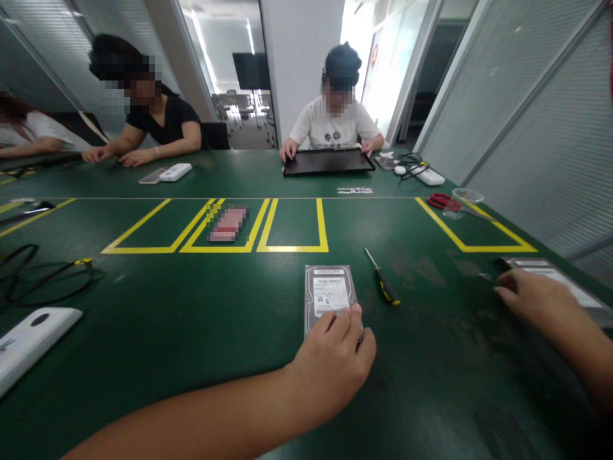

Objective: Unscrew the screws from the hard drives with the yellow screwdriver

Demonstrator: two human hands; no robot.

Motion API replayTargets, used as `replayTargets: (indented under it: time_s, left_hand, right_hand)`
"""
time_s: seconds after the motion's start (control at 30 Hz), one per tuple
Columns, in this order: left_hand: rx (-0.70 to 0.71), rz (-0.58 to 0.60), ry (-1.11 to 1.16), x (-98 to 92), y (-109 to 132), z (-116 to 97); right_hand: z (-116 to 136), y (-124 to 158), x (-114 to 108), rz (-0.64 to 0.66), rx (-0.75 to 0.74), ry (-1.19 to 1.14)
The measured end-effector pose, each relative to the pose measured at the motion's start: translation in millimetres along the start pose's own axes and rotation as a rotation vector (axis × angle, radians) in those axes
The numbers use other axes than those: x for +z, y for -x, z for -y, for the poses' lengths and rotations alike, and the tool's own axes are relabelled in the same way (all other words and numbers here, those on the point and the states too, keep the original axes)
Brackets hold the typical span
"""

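A hard drive [330, 284] with a white label lies flat on the green table in front of me. My left hand [335, 358] grips its near right end, fingers on top and thumb at the side. To the right of this drive rests a screwdriver [383, 281] with a black and yellow handle. My right hand [536, 300] is at the right, fingers loosely curved, beside a second flat drive-like unit [569, 281] with a pale label. That unit is partly hidden by the hand and forearm. Tiny metal pieces, apparently screws [484, 276], lie just left of my right fingertips.
Yellow tape frames [294, 249] cross the table. A pink phone-like object [230, 223], red-handled scissors [443, 201], a clear plastic cup [462, 203], a black cable [48, 281] and a white device [36, 342] lie around. Across, a person holds a black tray [328, 163]; others sit left.
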State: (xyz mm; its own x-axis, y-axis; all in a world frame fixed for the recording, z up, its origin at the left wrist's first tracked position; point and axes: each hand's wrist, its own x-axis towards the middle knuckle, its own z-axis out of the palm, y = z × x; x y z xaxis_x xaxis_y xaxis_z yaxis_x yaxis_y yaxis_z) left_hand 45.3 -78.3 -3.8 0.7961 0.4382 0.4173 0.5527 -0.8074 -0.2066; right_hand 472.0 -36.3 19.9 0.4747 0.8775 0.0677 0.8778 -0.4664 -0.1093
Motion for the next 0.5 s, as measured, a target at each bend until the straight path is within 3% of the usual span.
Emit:
replayTargets:
  time_s: [0.2, 0.5]
  left_hand:
    - [0.005, -0.005, -0.004, -0.4, 0, 0]
    - [0.006, 0.002, -0.001, -1.9, -1, 1]
  right_hand:
    - [-3, -7, 10, -0.041, -0.037, -0.012]
    - [-1, -13, 10, -0.001, -0.039, -0.001]
